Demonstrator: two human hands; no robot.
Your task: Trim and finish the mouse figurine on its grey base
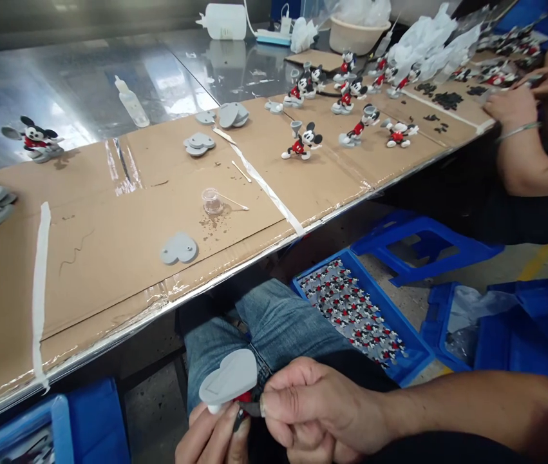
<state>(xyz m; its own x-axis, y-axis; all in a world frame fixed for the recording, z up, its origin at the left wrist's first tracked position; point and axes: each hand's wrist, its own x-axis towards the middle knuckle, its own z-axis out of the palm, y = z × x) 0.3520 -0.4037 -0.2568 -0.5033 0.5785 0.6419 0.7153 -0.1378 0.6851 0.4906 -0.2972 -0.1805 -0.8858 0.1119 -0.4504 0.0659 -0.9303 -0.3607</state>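
Observation:
Over my lap, my left hand (pixel 216 435) grips a mouse figurine (pixel 243 397) turned upside down, its grey heart-shaped base (pixel 230 377) facing up. Only a bit of red and black shows below the base; the rest is hidden by my fingers. My right hand (pixel 322 409) is closed in a pinch on a small dark piece (pixel 253 408) at the figurine's side. Whether that piece is part of the figurine I cannot tell. A loose grey heart base (pixel 179 249) lies on the cardboard nearest my hands, by a small clear cup (pixel 212 202) and a cotton swab (pixel 233 202).
More grey bases (pixel 199 144) and several standing figurines (pixel 302 142) are on the cardboard-covered table (pixel 109 258). A squeeze bottle (pixel 131 103) lies behind. A blue crate (pixel 421 361) of figurines and a blue stool (pixel 428 238) stand below; a co-worker's hands (pixel 515 106) are at far right.

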